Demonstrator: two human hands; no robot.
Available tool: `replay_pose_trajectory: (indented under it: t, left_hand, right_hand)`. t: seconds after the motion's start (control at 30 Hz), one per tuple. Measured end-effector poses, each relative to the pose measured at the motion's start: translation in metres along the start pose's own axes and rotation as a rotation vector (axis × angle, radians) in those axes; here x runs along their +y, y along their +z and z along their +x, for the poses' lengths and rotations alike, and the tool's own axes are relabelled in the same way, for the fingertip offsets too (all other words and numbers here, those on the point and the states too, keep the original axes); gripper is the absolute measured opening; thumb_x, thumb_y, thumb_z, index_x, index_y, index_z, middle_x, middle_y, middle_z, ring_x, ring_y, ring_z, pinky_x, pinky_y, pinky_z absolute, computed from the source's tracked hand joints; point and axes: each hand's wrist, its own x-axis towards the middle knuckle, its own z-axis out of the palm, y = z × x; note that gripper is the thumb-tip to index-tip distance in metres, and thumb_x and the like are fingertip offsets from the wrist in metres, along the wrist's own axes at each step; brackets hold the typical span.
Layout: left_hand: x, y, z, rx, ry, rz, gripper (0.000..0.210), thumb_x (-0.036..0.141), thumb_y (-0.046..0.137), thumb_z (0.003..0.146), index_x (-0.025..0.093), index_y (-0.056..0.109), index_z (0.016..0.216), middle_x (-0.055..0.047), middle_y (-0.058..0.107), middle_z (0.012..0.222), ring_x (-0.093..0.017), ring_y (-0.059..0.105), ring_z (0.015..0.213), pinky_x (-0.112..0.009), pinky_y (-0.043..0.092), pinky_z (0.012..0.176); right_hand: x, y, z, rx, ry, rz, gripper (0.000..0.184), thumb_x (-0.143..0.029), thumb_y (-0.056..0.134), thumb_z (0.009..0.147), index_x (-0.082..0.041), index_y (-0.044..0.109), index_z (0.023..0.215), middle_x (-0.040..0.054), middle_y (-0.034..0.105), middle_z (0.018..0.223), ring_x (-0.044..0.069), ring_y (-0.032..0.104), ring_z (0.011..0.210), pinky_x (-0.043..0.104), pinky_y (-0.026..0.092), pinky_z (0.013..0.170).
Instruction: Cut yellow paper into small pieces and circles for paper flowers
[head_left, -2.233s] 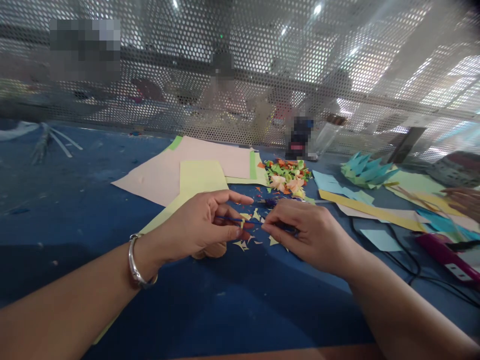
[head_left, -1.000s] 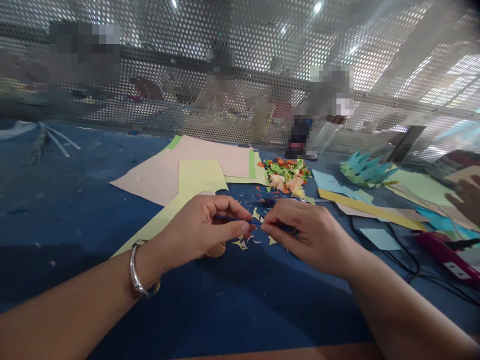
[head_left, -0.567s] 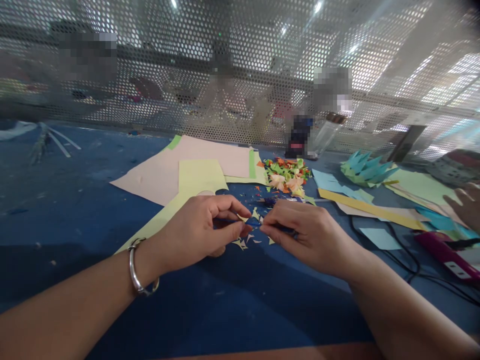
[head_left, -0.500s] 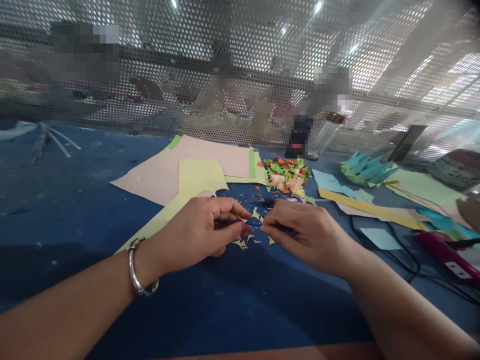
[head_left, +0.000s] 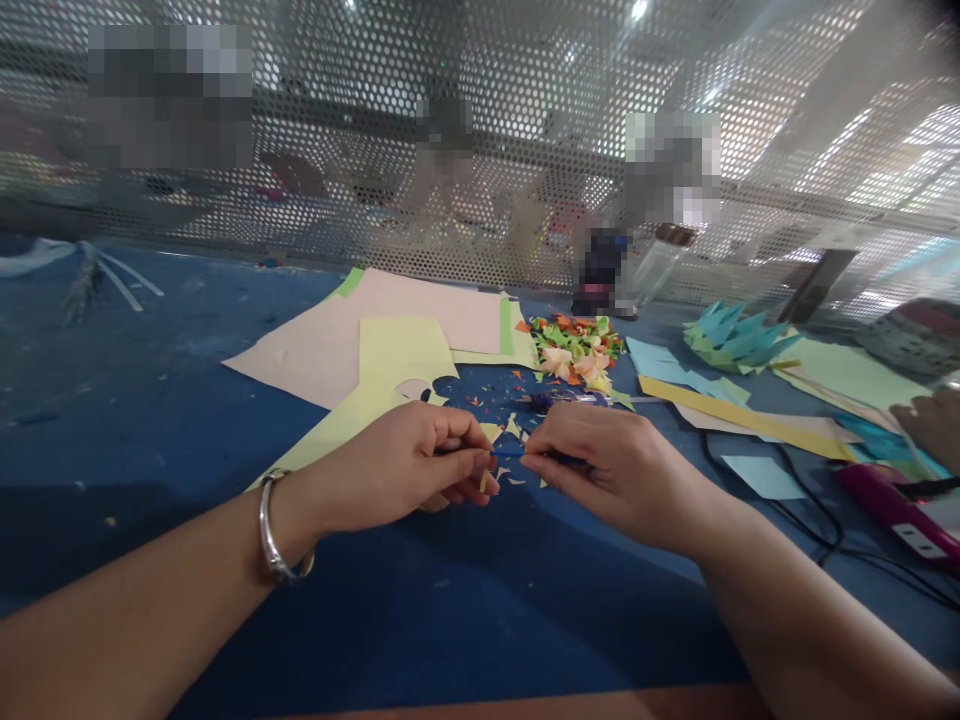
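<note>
A thin blue stick spans the small gap between my two hands, low over the table. My left hand is closed, its thumb and forefinger pinching at the stick's left end; a sliver of yellow paper shows between the lower fingers. My right hand pinches the other end, and the rest of the stick is hidden by the fingers. Just beyond the fingertips lie small pale yellow paper scraps. A cut yellow sheet reaches under my left wrist.
Large pink paper lies behind the yellow sheet. A pile of paper flowers and leaves stands at the back. Rightward are a spiky blue paper piece, paper strips, a purple power strip with black cables, and another person's hand.
My left fingers have shifted slightly and their lower fingertips now show below the stick, with the yellow paper sliver visible. My right hand keeps its pinch almost unmoved.
</note>
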Motion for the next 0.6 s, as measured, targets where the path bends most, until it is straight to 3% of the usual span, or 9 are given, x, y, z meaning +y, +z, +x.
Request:
replay_pose_trajectory:
  t: [0.13, 0.4, 0.6]
  left_hand:
    - [0.0026, 0.0003, 0.0007, -0.012, -0.033, -0.006, 0.027, 0.045, 0.056, 0.095, 0.019, 0.063, 0.093, -0.007, 0.075, 0.096, -0.018, 0.071, 0.090, -0.026, 0.051, 0.074]
    - [-0.0002, -0.0036, 0.0017, -0.074, -0.018, -0.075, 0.024, 0.042, 0.058, 0.094, 0.019, 0.067, 0.096, -0.005, 0.075, 0.092, -0.015, 0.070, 0.086, -0.023, 0.049, 0.070]
    - [-0.0005, -0.0027, 0.0010, -0.041, -0.019, -0.047, 0.025, 0.042, 0.057, 0.094, 0.019, 0.066, 0.095, -0.006, 0.074, 0.091, -0.015, 0.067, 0.081, -0.023, 0.047, 0.066]
  right_hand:
    - [-0.0001, -0.0004, -0.0002, -0.007, -0.008, -0.017, 0.014, -0.019, 0.053, 0.098, -0.016, 0.066, 0.092, 0.0039, 0.062, 0.079, 0.015, 0.056, 0.073, 0.027, 0.043, 0.068]
    - [-0.0017, -0.0010, -0.0017, -0.014, -0.024, -0.023, 0.015, -0.019, 0.052, 0.099, -0.017, 0.065, 0.091, 0.0038, 0.062, 0.078, 0.015, 0.056, 0.073, 0.028, 0.043, 0.069]
    - [-0.0006, 0.0001, -0.0009, -0.018, -0.004, -0.020, 0.013, -0.019, 0.055, 0.098, -0.016, 0.065, 0.092, 0.0041, 0.062, 0.080, 0.015, 0.057, 0.075, 0.027, 0.043, 0.070]
